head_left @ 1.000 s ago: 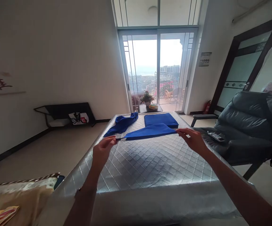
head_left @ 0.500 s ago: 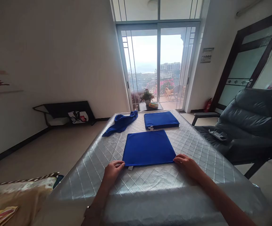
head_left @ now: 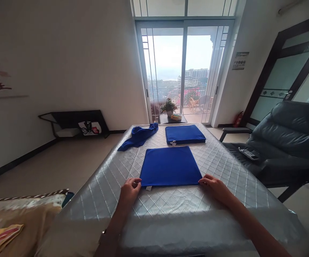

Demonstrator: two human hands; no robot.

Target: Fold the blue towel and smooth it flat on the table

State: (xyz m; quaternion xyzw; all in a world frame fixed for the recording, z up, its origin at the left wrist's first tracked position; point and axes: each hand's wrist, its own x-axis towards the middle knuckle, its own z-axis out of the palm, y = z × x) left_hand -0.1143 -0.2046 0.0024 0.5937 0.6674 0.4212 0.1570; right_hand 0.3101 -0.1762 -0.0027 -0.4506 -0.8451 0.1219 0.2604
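A flat blue square of cloth (head_left: 170, 166), like a cushion cover, lies spread on the silver quilted table cover (head_left: 170, 203), a small white tag at its near left edge. My left hand (head_left: 130, 187) pinches its near left corner. At the near right corner, the fingertips of my right hand (head_left: 212, 184) are closed on the fabric. Behind it sits a neat stack of blue cloth squares (head_left: 185, 133), also with a white tag. A crumpled blue cloth (head_left: 138, 136) rests at the far left of the table.
Right of the table stands a black leather armchair (head_left: 285, 142) with a remote-like device (head_left: 248, 153) on its seat. Beyond the far edge, a small stand holds a potted plant (head_left: 169, 106). A fabric-covered seat (head_left: 25, 221) is at the lower left.
The view has shifted slightly, so the room appears a little to the right. Both hands stay at the near corners of the blue cloth square, which lies as before.
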